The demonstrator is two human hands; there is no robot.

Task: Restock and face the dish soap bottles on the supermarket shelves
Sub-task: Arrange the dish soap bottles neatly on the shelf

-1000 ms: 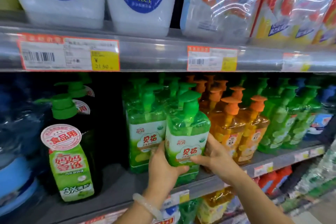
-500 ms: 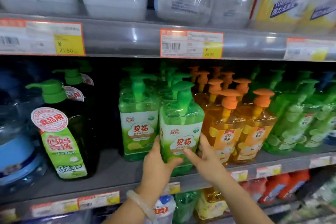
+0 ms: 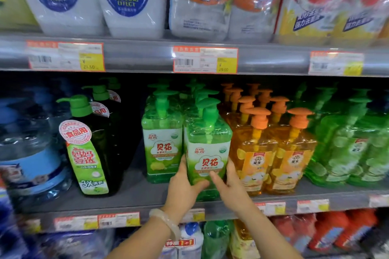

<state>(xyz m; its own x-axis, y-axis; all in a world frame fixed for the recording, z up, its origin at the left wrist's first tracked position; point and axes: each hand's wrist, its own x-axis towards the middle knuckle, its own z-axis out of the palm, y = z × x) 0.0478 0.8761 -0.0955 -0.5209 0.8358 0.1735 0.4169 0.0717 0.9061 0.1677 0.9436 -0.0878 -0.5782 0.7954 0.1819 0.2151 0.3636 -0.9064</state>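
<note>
A light green pump bottle of dish soap (image 3: 207, 145) stands at the front edge of the middle shelf (image 3: 134, 193), label facing me. My left hand (image 3: 185, 187) grips its lower left side, thumb across the front. My right hand (image 3: 228, 185) holds its lower right side, thumb on the label. A matching green bottle (image 3: 162, 139) stands just left of it and a little further back, with more of the same behind. Orange pump bottles (image 3: 259, 153) crowd its right side.
Dark green pump bottles (image 3: 88, 153) stand further left with a gap between. A large blue jug (image 3: 31, 153) sits at the far left. Green refill pouches (image 3: 347, 149) fill the right. White jugs (image 3: 130, 2) sit on the shelf above.
The held bottle now stands upright and square at the shelf front, a little further right against the orange bottles. Both hands have slid lower on it. The camera has shifted.
</note>
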